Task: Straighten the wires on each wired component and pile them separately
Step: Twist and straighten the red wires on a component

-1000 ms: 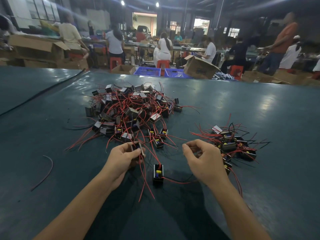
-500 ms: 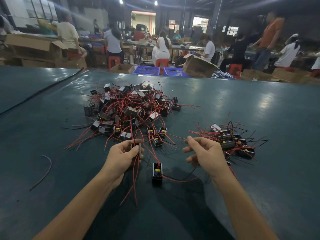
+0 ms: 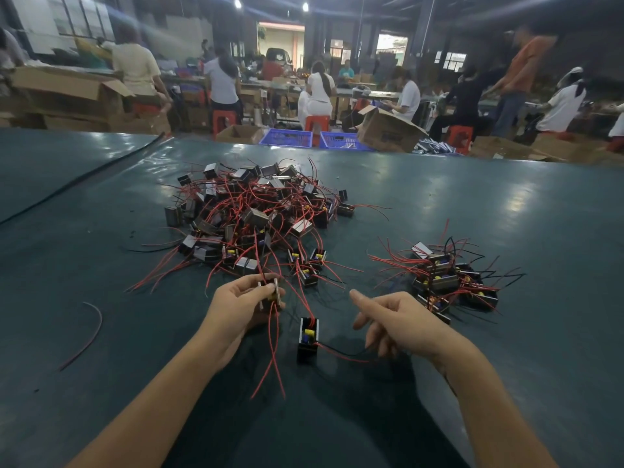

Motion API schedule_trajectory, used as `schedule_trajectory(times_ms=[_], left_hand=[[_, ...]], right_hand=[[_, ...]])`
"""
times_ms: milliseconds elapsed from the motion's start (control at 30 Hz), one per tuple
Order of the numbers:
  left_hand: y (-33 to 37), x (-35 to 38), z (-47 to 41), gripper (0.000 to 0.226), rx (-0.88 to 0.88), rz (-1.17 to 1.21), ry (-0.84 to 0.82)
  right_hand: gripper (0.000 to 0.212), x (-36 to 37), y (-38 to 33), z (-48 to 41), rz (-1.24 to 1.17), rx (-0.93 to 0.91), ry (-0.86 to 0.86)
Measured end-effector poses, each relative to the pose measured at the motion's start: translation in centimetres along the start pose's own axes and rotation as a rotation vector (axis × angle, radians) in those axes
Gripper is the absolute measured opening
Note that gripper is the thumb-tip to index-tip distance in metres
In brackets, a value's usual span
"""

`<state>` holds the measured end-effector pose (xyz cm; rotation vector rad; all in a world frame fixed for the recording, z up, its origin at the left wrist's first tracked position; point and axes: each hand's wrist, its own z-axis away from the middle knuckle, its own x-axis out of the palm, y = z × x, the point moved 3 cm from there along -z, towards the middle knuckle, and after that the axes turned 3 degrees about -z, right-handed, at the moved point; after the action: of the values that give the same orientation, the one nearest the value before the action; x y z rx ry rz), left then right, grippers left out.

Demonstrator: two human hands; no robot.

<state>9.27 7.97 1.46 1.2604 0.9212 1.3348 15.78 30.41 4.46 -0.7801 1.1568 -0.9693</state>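
My left hand (image 3: 236,309), lower centre, pinches small component (image 3: 275,292) between thumb and fingertips; its red wires (image 3: 273,359) hang toward frame bottom. My right hand (image 3: 401,324) sits right of it, fingers loosely spread, forefinger out, gripping nothing. Second component (image 3: 308,339) stands on green table (image 3: 506,204) between my hands, wires trailing to just beside right fingertips. Tangled pile (image 3: 256,217) upper centre; smaller pile (image 3: 445,282) at right. Print on cardboard box (image 3: 388,133) too blurred to read.

— Can you read any writing out there?
— Nothing. The cardboard box (image 3: 388,131) opposite me has dark print on its side, too blurred to make out. Any marks on the wired part (image 3: 307,336) near me are too small to tell.
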Motion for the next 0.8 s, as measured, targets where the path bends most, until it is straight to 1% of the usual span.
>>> schedule_trajectory(times_ms=[100,200,300,400,467,533,633,700,800], left_hand=[[0.0,-0.1,-0.1,0.015,-0.005,-0.024,0.009],[0.0,-0.1,0.1,0.014,0.035,-0.09,0.008],[0.4,0.0,0.4,0.015,0.119,-0.098,0.027],[1.2,-0.1,0.5,0.016,0.214,-0.087,0.063],[1.5,-0.1,0.5,0.016,0.229,-0.088,0.083],[1.6,-0.1,0.6,0.018,0.191,-0.107,0.097],[1.3,0.0,0.6,0.023,0.096,-0.18,0.015],[1.2,0.0,0.5,0.024,0.071,-0.301,-0.042],[1.2,0.0,0.5,0.019,0.121,-0.545,-0.118]], right_hand=[[0.043,0.0,-0.4,0.3,-0.058,-0.074,-0.074],[0.03,0.0,-0.6,0.6,-0.218,-0.14,-0.135],[0.022,0.1,-0.6,0.5,-0.395,-0.187,-0.164],[0.021,0.2,-0.5,0.1,-0.517,-0.219,-0.127],[0.019,0.4,-0.6,-0.1,-0.518,-0.235,-0.092],[0.02,0.7,-0.7,-0.1,-0.447,-0.24,-0.074],[0.008,1.2,-0.8,-0.2,-0.354,-0.251,-0.073],[0.002,1.3,-1.0,-0.3,-0.355,-0.265,-0.049],[0.007,1.5,-1.2,-0.4,-0.413,-0.277,0.061]])
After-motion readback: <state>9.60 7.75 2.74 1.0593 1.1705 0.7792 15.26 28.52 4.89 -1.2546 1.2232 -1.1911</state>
